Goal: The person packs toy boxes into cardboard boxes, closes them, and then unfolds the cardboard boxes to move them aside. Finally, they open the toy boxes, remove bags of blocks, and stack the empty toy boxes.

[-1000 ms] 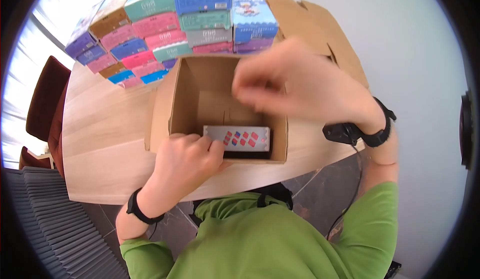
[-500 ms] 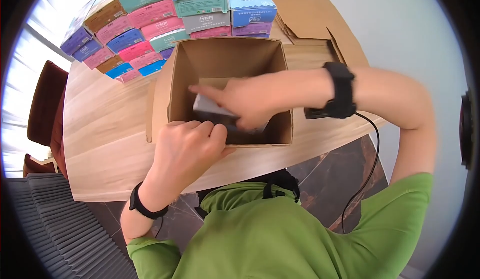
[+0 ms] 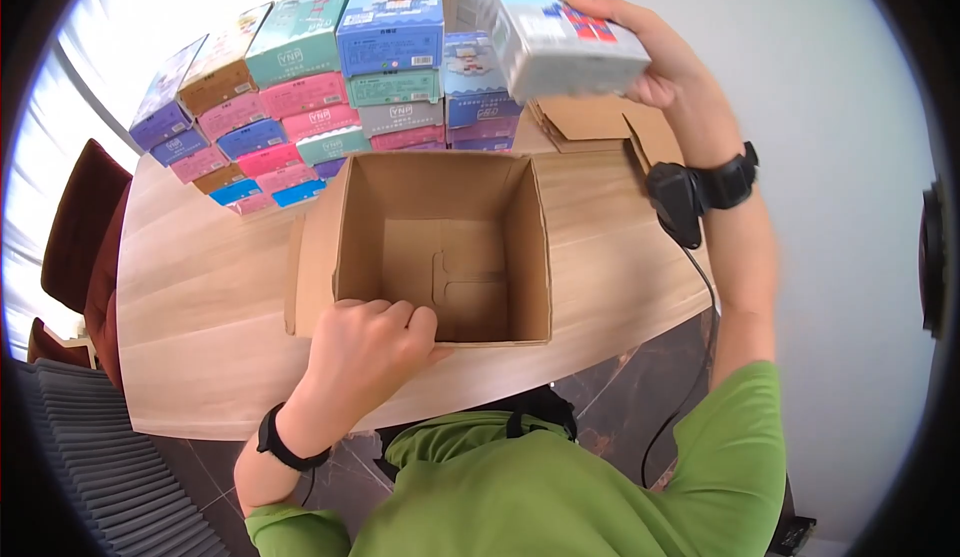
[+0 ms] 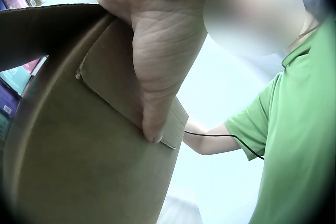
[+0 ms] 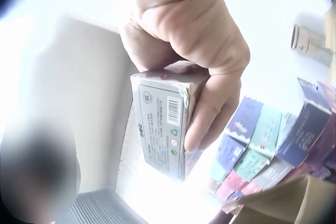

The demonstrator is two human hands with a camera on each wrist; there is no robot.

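An open cardboard carton (image 3: 470, 257) stands on the table, and its bare bottom shows in the head view. My left hand (image 3: 372, 352) grips its near left rim with curled fingers; in the left wrist view the thumb of that hand (image 4: 163, 50) lies against the carton's outer wall (image 4: 89, 150). Raised above the table at the upper right, my right hand (image 3: 670, 67) holds a grey-sided box (image 3: 560, 32) with a coloured picture on top. The right wrist view shows the fingers of my right hand (image 5: 194, 40) round the box's edges (image 5: 160, 124), its barcode side exposed.
Stacked coloured boxes (image 3: 290, 97) stand in several rows behind the carton. Flattened cardboard (image 3: 590, 122) lies at the table's back right. A dark red chair (image 3: 85, 227) is at the left, and a black cable (image 3: 690, 367) hangs from the right wrist.
My right hand has reached into the carton and lifted the grey-sided box out, up to the right. My left hand remains at the rim.
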